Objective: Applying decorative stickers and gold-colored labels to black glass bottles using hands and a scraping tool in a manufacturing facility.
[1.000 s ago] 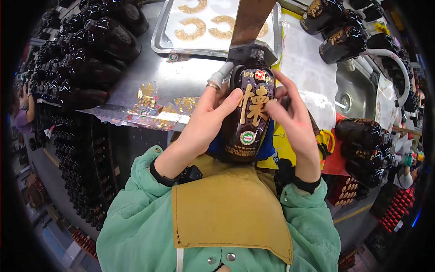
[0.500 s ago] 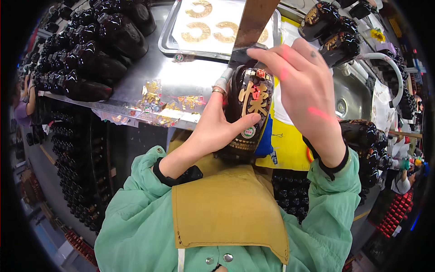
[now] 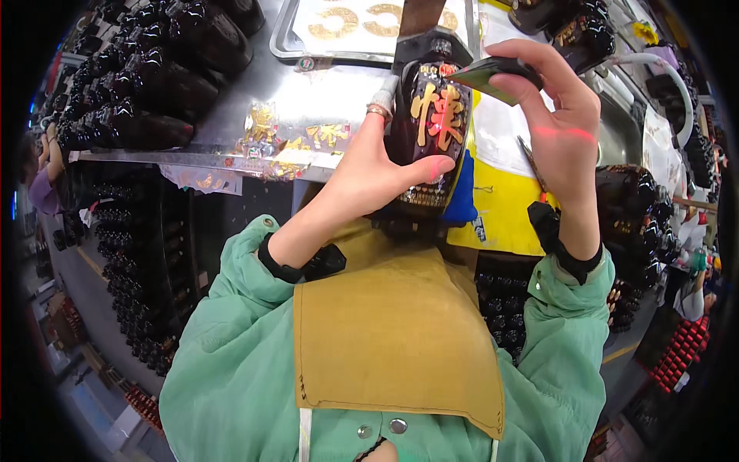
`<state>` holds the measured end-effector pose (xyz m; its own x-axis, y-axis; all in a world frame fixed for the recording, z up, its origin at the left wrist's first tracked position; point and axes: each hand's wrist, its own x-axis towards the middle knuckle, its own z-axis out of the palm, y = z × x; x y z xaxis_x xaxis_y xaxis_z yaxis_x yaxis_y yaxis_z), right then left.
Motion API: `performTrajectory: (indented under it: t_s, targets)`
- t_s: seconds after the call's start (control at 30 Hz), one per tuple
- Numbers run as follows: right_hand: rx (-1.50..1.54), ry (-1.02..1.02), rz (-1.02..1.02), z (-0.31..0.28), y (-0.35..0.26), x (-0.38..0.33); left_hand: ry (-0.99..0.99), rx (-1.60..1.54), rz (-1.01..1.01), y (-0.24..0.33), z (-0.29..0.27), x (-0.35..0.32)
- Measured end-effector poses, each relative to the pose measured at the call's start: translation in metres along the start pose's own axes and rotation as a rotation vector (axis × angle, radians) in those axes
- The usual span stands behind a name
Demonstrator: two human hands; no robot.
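Tabletop [image 3: 339, 92]: steel, runs across the top of the view. You stand at its near edge, apron against it.

Bottle [image 3: 428, 138]: dark glazed, gold character on the front, held upright above the tabletop edge, in front of your chest. Its neck sits under a dark fixture that comes down from the top of the frame; whether they touch, you cannot tell.

Left hand [image 3: 369, 173]: fingers wrapped around the bottle's left side, thumb across the lower front. Grip closed and firm. Keep it so; the glaze looks slick, and the bottle should not turn while the other hand works.

Right hand [image 3: 562, 131]: raised just right of the bottle's shoulder, fingers pinched on a small dark label [image 3: 493, 77], its near corner at the bottle top. Judgement: bring the label on square to the gold character, lay one edge first, then press flat. A thin red light line crosses your right hand.

Around:
- Tray [image 3: 289, 35] with gold ring pieces, behind the bottle.
- Rows of dark bottles [image 3: 146, 85] on the left of the tabletop, more at the right.
- Gold foil stickers [image 3: 292, 142] lie loose near the front edge, just left of your left hand.
- Yellow sheet [image 3: 500, 208] under your right forearm.

In the way: the fixture above crowds the neck; the right elbow has bottles close behind it.
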<state>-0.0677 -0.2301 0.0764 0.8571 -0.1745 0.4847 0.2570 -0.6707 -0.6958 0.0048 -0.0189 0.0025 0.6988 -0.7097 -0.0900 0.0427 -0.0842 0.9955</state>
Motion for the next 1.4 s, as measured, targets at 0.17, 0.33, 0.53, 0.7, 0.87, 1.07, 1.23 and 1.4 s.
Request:
performTrajectory:
  t_s: [0.17,0.33,0.53,0.7,0.87,1.07,1.23,1.4]
  targets:
    - [0.163,0.067,0.190,0.002,-0.003,-0.012,-0.024,0.076,-0.075,-0.003,-0.005,-0.003]
    - [0.168,0.037,0.173,-0.003,0.000,-0.018,-0.019,0.061,-0.077,0.000,-0.001,-0.007]
    - [0.114,0.081,0.126,0.006,0.001,-0.018,-0.086,0.162,-0.153,0.013,-0.003,-0.005]
    - [-0.006,-0.002,0.008,0.006,-0.010,-0.016,-0.126,0.129,-0.140,0.012,-0.007,-0.005]
    - [-0.179,-0.046,-0.201,0.014,-0.014,-0.019,-0.204,0.119,-0.198,0.024,-0.008,-0.003]
    - [-0.314,-0.081,-0.386,0.026,-0.012,-0.043,-0.265,0.225,-0.108,0.008,-0.027,-0.003]
    - [-0.249,-0.180,-0.428,0.042,-0.029,-0.105,-0.290,0.081,-0.073,0.002,-0.071,-0.011]
    - [-0.180,-0.161,-0.433,0.039,-0.042,-0.096,-0.190,-0.075,-0.102,0.001,-0.051,-0.014]
